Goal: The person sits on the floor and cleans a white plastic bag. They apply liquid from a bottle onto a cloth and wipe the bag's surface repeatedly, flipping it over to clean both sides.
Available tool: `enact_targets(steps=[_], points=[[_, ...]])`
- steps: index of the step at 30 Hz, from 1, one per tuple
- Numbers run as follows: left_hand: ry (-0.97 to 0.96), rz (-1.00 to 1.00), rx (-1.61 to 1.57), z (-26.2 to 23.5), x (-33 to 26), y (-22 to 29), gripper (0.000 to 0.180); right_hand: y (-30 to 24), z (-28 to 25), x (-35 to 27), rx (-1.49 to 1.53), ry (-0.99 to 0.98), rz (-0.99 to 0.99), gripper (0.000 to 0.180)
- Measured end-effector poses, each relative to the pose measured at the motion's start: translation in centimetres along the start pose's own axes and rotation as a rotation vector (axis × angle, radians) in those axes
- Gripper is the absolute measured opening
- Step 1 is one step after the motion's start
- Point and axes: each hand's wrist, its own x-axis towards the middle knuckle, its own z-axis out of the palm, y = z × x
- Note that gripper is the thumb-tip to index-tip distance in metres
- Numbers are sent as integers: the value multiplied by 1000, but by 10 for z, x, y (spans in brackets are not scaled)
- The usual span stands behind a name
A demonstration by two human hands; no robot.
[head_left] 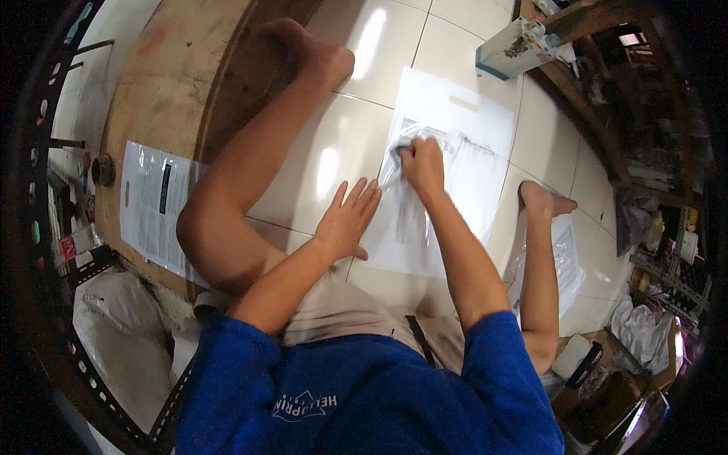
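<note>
Head view. White printed bag [481, 205] with a handle slot is lying flat on the tiled floor [311, 163], just right of frame centre. Right hand [423, 163] is curling closed over the bag's print, gripping something small and dark; blur is hiding what. Left hand [349, 220] is spreading open, palm down, at the bag's left edge; cannot tell whether it is pressing. Second bag [144, 220] is resting on a wooden board [163, 83], left of frame. Stained can [509, 51] is standing upper right.
</note>
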Motion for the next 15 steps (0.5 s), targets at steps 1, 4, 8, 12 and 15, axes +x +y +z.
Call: enact_targets(steps=[1,4,8,12,15], points=[[-6,6,3,2,0,0,130,2,1,-20,-15,-33,-22,22],[-61,25,44,1,0,3,128,-18,-8,-80,59,-208,31,13],[-79,20,50,1,0,7,127,-16,2,-62,-3,-96,2,11],[-77,-3,75,4,-1,10,127,-12,-1,2,-31,-7,64,17],[-134,-25,120,2,0,13,127,-8,-6,28,-48,-14,106,19]])
